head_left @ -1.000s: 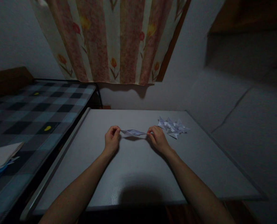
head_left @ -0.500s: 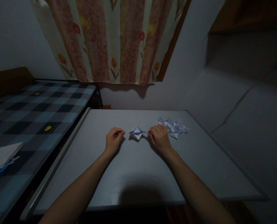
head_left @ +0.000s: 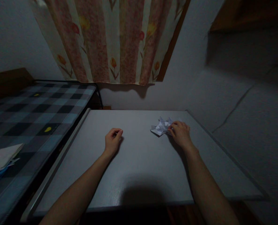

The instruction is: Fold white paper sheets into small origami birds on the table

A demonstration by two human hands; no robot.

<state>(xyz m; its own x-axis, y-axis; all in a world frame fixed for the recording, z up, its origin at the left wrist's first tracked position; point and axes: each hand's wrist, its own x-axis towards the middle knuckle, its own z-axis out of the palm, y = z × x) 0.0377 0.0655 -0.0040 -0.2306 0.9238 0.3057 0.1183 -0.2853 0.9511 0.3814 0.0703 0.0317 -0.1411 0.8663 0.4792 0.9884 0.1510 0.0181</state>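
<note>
My right hand (head_left: 180, 133) is over the right back part of the table, thumb and fingers pinched on one end of a white origami crane (head_left: 157, 131). The crane lies at or just above the tabletop, in front of a group of other folded paper cranes (head_left: 161, 120). Part of that group is hidden behind my fingers. My left hand (head_left: 112, 140) rests at the table's middle left, fingers curled against the thumb, with nothing seen in them.
The white table (head_left: 134, 162) has raised edging along its sides. To the left stands a bed with a checked cover (head_left: 59, 107), with folded paper or cloth (head_left: 5, 156) on it. A striped curtain (head_left: 115, 40) hangs behind the table.
My right hand has carried the crane from the middle of the table rightward to the group of cranes. My left hand has shifted slightly left and stays curled.
</note>
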